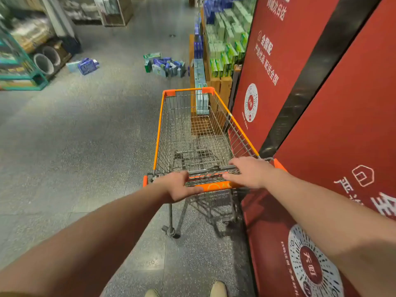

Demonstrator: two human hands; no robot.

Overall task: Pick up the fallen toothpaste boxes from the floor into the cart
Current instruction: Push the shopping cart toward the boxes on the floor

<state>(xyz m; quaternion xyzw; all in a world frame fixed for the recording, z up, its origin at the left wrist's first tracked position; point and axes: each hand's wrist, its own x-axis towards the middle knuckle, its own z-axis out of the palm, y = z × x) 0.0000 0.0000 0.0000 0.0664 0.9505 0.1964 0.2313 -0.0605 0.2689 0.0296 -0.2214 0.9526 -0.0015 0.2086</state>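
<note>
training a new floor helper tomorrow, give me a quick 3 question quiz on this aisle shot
1. True or false: the shopping cart is already loaded.
2. Where is the bigger pile of fallen toothpaste boxes? A: on the floor ahead of the cart, beside the wooden shelf. B: behind the person. C: under the cart.
3. Fill in: the left hand and right hand are both on the cart's orange ____.
Key: 1 false; 2 A; 3 handle.
</note>
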